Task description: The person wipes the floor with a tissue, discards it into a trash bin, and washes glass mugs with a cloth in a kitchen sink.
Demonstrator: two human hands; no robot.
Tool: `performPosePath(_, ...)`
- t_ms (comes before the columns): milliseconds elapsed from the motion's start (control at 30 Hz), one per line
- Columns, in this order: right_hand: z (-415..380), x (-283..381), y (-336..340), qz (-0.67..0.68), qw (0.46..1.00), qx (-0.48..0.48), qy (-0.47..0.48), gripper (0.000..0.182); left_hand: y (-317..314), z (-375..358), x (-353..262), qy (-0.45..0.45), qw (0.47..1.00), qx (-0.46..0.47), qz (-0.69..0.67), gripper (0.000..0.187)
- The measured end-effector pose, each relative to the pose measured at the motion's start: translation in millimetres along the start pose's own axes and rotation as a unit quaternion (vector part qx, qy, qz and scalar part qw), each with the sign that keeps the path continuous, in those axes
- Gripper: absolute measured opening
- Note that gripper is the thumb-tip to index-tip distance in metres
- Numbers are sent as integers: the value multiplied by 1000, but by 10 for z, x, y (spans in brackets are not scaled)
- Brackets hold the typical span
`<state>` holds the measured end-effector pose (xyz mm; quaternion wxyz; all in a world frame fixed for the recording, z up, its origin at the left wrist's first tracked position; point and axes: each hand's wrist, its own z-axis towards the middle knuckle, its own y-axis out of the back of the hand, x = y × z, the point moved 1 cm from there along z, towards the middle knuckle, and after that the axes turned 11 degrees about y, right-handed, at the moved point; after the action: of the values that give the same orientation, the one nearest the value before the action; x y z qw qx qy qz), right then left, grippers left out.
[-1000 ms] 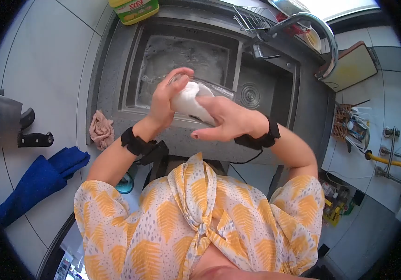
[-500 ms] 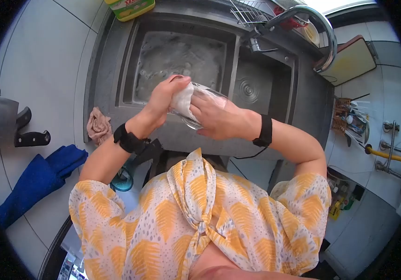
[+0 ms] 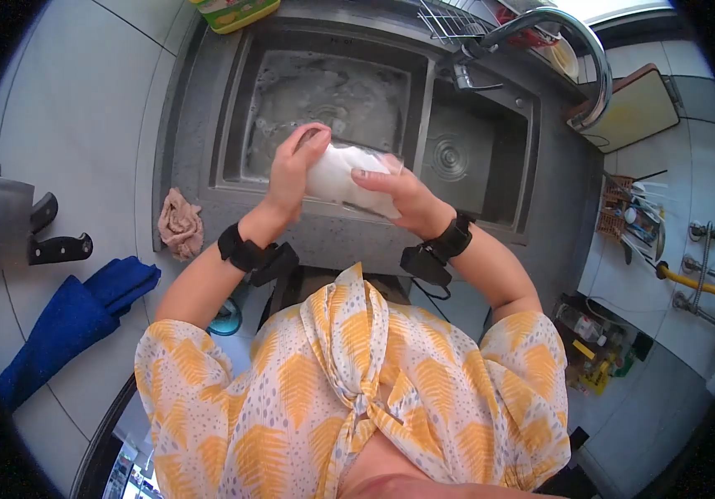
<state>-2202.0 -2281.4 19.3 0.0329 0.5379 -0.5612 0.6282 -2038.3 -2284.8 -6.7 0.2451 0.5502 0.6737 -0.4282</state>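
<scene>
A clear glass container [image 3: 362, 205] lies on its side between my hands, over the front edge of the sink, with a white cloth [image 3: 337, 173] in or against it. My left hand [image 3: 295, 166] grips its left end, fingers curled at the rim. At the right end, my right hand [image 3: 406, 193] holds it with the thumb lying across the white cloth. Whether the cloth is wholly inside the glass cannot be made out.
Behind the hands is the left basin [image 3: 324, 83] with cloudy water; the right basin [image 3: 457, 154] adjoins it. A faucet [image 3: 603, 75] arches at the back right. A crumpled cloth [image 3: 180, 224] lies left, near knives [image 3: 62, 249] and a blue cloth [image 3: 66, 320].
My right hand has come out of the glass and now holds its right end from outside. The glass has turned more level, and the white cloth is more spread out along it.
</scene>
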Motion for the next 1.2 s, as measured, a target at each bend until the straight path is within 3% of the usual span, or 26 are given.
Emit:
performPosePath(33, 23, -23, 22, 28, 999, -27, 14, 43, 10, 13, -21, 0, 1000, 0, 2, 32)
performPosePath(100, 51, -64, 34, 57, 996, -56, 29, 41, 17, 30, -96, -152, 981, -19, 114, 31)
performPosePath(233, 109, -101, 98, 13, 989, -136, 54, 39, 98, 143, -36, -179, 978, 2, 107, 35)
performPosePath(300, 192, -105, 182, -18, 986, -157, 54, 37, 137, 211, 12, -236, 955, -32, 178, 38)
performPosePath(400, 313, -58, 304, -101, 977, -179, 55, 28, 126, 234, -1, -279, 941, -64, 182, 39)
performPosePath(433, 346, -7, 313, -258, 948, -165, 88, 25, 141, 242, -6, -279, 941, -64, 182, 39)
performPosePath(500, 397, -10, 421, -511, 836, -154, 126, 29, 192, 248, -25, -321, 922, -86, 200, 40)
performPosePath(533, 365, 15, 430, -511, 836, -155, 127, 29, 214, 253, -42, -321, 922, -85, 201, 40)
performPosePath(600, 292, 117, 458, -625, 749, -181, 128, 28, 295, 234, -109, -335, 905, -131, 226, 38)
performPosePath(633, 276, 150, 547, -625, 750, -174, 130, 28, 368, 232, -162, -337, 904, -137, 226, 38)
performPosePath(700, 269, 118, 762, -381, 871, -265, 161, 26, 547, 223, -230, -132, 983, -123, -17, 36)
performPosePath(733, 298, 81, 755, -380, 872, -262, 162, 26, 573, 198, -251, -134, 983, -126, -16, 36)
performPosePath(800, 347, 59, 737, -288, 905, -262, 172, 26, 558, 189, -261, -20, 986, -44, -157, 40)
performPosePath(833, 373, 77, 662, -277, 919, -252, 126, 28, 537, 181, -277, -23, 986, -45, -158, 40)
performPosePath(900, 418, 127, 463, -326, 917, -193, 124, 26, 445, 147, -259, 91, 984, -5, -154, 47)
performPosePath(933, 438, 130, 400, -372, 910, -137, 123, 25, 383, 117, -266, 91, 984, -4, -153, 47)
performPosePath(1000, 467, 112, 415, -420, 891, -120, 121, 23, 274, 31, -262, 149, 985, -8, -84, 54)
performPosePath(1133, 387, 93, 382, -312, 941, -121, 46, 20, 289, -122, -247, 148, 983, 32, -105, 59)
performPosePath(1200, 340, 19, 387, -197, 972, -129, 20, 21, 265, -237, -306, 128, 977, 87, -143, 63)
